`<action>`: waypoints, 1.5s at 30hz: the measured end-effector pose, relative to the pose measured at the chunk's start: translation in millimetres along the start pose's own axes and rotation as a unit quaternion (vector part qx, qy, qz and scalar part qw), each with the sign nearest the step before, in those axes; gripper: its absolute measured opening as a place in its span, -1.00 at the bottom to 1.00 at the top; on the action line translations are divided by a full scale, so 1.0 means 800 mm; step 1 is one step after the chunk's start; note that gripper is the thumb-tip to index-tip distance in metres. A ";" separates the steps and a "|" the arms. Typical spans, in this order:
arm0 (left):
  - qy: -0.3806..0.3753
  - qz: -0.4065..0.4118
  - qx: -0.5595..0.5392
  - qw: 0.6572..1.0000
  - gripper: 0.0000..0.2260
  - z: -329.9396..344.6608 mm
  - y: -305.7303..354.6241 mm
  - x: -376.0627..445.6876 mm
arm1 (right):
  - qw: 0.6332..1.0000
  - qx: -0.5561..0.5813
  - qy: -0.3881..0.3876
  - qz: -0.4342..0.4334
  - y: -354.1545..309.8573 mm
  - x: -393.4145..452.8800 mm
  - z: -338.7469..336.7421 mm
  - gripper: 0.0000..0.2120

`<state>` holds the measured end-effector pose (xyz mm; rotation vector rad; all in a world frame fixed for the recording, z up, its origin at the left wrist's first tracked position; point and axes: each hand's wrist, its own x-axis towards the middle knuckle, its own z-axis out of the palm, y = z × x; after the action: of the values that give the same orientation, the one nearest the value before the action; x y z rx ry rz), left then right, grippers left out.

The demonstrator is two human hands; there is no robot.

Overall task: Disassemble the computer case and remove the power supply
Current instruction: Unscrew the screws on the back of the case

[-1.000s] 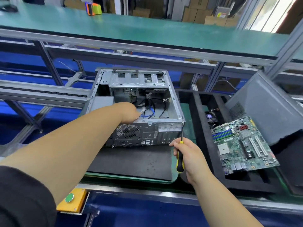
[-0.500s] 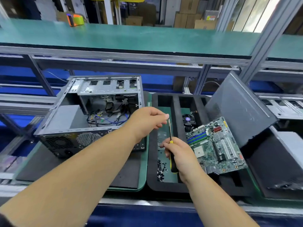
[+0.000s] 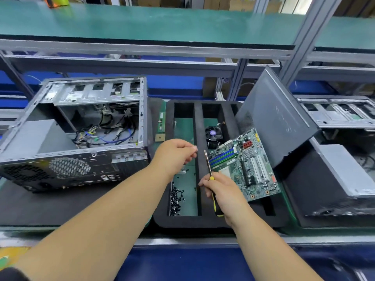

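A black foam tray with long compartments (image 3: 203, 222) sits on the counter (image 3: 182, 236). A pile of small dark screws (image 3: 175, 201) lies in its left compartment, a black cooler fan (image 3: 213, 133) in a far one. A green motherboard (image 3: 246, 165) leans tilted across its right side, against a grey metal side panel (image 3: 278, 120). A green-topped shelf (image 3: 162, 23) runs overhead.

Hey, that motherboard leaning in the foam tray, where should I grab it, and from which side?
Grip the motherboard by its bare edges, probably the near long edge and the upper left corner, coming from above and the front. It lies tilted, propped against the side panel at its far right, so that side is blocked. Its face is crowded with slots and chips, so keep fingers off it.
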<state>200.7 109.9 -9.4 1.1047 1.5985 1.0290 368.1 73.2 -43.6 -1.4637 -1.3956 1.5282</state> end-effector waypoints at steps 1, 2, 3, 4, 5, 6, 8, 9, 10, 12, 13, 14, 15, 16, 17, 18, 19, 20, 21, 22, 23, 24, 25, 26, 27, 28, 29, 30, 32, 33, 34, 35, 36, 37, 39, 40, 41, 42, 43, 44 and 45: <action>0.006 -0.009 0.045 0.999 -0.88 0.003 -0.012 0.005 | 1.000 -0.003 0.008 0.012 0.005 0.002 -0.005 -0.83; -0.001 -0.013 0.121 0.993 -0.87 0.006 -0.025 0.011 | 0.999 -0.004 0.015 0.028 0.011 0.005 -0.010 -0.81; -0.019 -0.015 0.217 0.976 -0.85 0.010 -0.039 0.015 | 0.999 -0.001 0.022 0.044 0.016 0.008 -0.014 -0.82; -0.044 -0.016 0.315 0.948 -0.83 0.014 -0.053 0.019 | 0.998 -0.002 0.030 0.061 0.022 0.013 -0.018 -0.86; -0.067 -0.013 0.402 0.913 -0.81 0.019 -0.067 0.022 | 0.996 -0.007 0.038 0.077 0.028 0.017 -0.021 -0.89; -0.086 -0.006 0.474 0.876 -0.80 0.024 -0.081 0.024 | 0.995 -0.018 0.044 0.088 0.034 0.021 -0.024 -0.85; -0.110 0.012 0.578 0.809 -0.79 0.034 -0.108 0.027 | 0.993 -0.051 0.054 0.091 0.046 0.029 -0.028 -0.79; -0.117 0.020 0.616 0.779 -0.80 0.038 -0.119 0.027 | 0.992 -0.077 0.055 0.086 0.050 0.032 -0.028 -0.80; -0.119 0.033 0.648 0.751 -0.80 0.042 -0.127 0.027 | 0.989 -0.109 0.056 0.078 0.054 0.036 -0.029 -0.81; -0.112 0.069 0.693 0.709 -0.81 0.047 -0.138 0.029 | 0.984 -0.161 0.054 0.061 0.060 0.044 -0.029 -0.85; -0.110 0.081 0.701 0.700 -0.80 0.048 -0.142 0.030 | 0.980 -0.183 0.049 0.057 0.062 0.048 -0.028 -0.87; -0.111 0.087 0.701 0.699 -0.76 0.048 -0.146 0.031 | 0.976 -0.208 0.042 0.054 0.064 0.053 -0.027 -0.89; -0.112 0.087 0.695 0.705 -0.72 0.047 -0.148 0.032 | 0.970 -0.234 0.035 0.050 0.065 0.058 -0.027 -0.92; -0.109 0.084 0.677 0.723 -0.70 0.045 -0.148 0.031 | 0.965 -0.257 0.030 0.048 0.067 0.063 -0.026 -0.95; -0.099 0.081 0.645 0.754 -0.71 0.042 -0.146 0.030 | 0.960 -0.275 0.029 0.045 0.068 0.067 -0.025 -0.96; -0.084 0.080 0.596 0.794 -0.73 0.039 -0.142 0.028 | 0.956 -0.289 0.030 0.042 0.069 0.071 -0.023 -0.93; -0.064 0.082 0.534 0.839 -0.77 0.035 -0.137 0.025 | 0.952 -0.303 0.031 0.040 0.069 0.075 -0.022 -0.90; -0.045 0.083 0.462 0.882 -0.80 0.030 -0.132 0.022 | 0.946 -0.320 0.032 0.038 0.069 0.079 -0.020 -0.87; -0.032 0.079 0.392 0.916 -0.82 0.025 -0.126 0.018 | 0.940 -0.338 0.032 0.038 0.069 0.082 -0.018 -0.84; -0.026 0.069 0.331 0.941 -0.83 0.020 -0.119 0.015 | 0.934 -0.355 0.032 0.038 0.070 0.085 -0.016 -0.80; -0.025 0.057 0.283 0.957 -0.83 0.015 -0.111 0.011 | 0.929 -0.366 0.032 0.040 0.070 0.087 -0.014 -0.77; -0.024 0.046 0.250 0.967 -0.83 0.010 -0.104 0.007 | 0.926 -0.373 0.032 0.042 0.070 0.088 -0.011 -0.74; -0.022 0.037 0.231 0.972 -0.83 0.006 -0.097 0.003 | 0.924 -0.377 0.034 0.044 0.070 0.089 -0.009 -0.73; -0.018 0.033 0.222 0.974 -0.83 0.001 -0.090 0.000 | 0.922 -0.383 0.038 0.044 0.069 0.089 -0.006 -0.72; -0.013 0.032 0.220 0.975 -0.83 -0.003 -0.083 -0.003 | 0.918 -0.391 0.041 0.043 0.068 0.089 -0.004 -0.71; -0.009 0.033 0.219 0.975 -0.84 -0.007 -0.077 -0.005 | 0.914 -0.401 0.042 0.042 0.067 0.088 -0.002 -0.69; -0.005 0.035 0.215 0.976 -0.84 -0.009 -0.070 -0.008 | 0.910 -0.410 0.041 0.041 0.066 0.088 -0.001 -0.68; -0.004 0.038 0.208 0.977 -0.84 -0.011 -0.063 -0.011 | 0.908 -0.416 0.038 0.039 0.065 0.088 0.000 -0.66; -0.008 0.045 0.186 0.981 -0.83 -0.014 -0.049 -0.016 | 0.905 -0.422 0.029 0.043 0.062 0.088 0.001 -0.62; -0.012 0.049 0.170 0.984 -0.83 -0.016 -0.042 -0.019 | 0.904 -0.425 0.024 0.048 0.061 0.088 0.000 -0.60; -0.016 0.053 0.153 0.987 -0.83 -0.018 -0.034 -0.022 | 0.903 -0.427 0.021 0.055 0.060 0.088 -0.001 -0.58; -0.021 0.060 0.140 0.988 -0.84 -0.021 -0.025 -0.024 | 0.903 -0.425 0.020 0.059 0.058 0.088 -0.003 -0.57; -0.026 0.069 0.127 0.989 -0.84 -0.026 -0.015 -0.026 | 0.905 -0.420 0.022 0.059 0.054 0.088 -0.005 -0.58; -0.031 0.079 0.108 0.991 -0.84 -0.032 -0.004 -0.028 | 0.910 -0.411 0.026 0.055 0.050 0.088 -0.007 -0.60; -0.040 0.103 0.063 0.992 -0.84 -0.052 0.018 -0.034 | 0.921 -0.386 0.042 0.040 0.035 0.088 -0.010 -0.66; -0.039 0.116 0.049 0.991 -0.85 -0.065 0.029 -0.037 | 0.924 -0.378 0.050 0.030 0.024 0.088 -0.009 -0.68; -0.031 0.127 0.044 0.990 -0.85 -0.079 0.037 -0.039 | 0.925 -0.375 0.055 0.018 0.012 0.089 -0.008 -0.69; -0.019 0.135 0.044 0.990 -0.86 -0.094 0.044 -0.041 | 0.927 -0.371 0.058 0.005 -0.001 0.089 -0.005 -0.69; -0.005 0.141 0.050 0.989 -0.87 -0.110 0.048 -0.042 | 0.930 -0.363 0.062 -0.011 -0.015 0.089 -0.001 -0.69; 0.011 0.143 0.060 0.988 -0.88 -0.127 0.050 -0.043 | 0.933 -0.354 0.066 -0.028 -0.031 0.089 0.005 -0.70; 0.025 0.144 0.072 0.987 -0.90 -0.143 0.051 -0.043 | 0.935 -0.343 0.069 -0.049 -0.047 0.088 0.012 -0.73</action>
<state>105.2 71.9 63.7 1.4494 1.6026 1.1485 335.1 145.6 -32.9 -1.8118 -1.9923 0.8751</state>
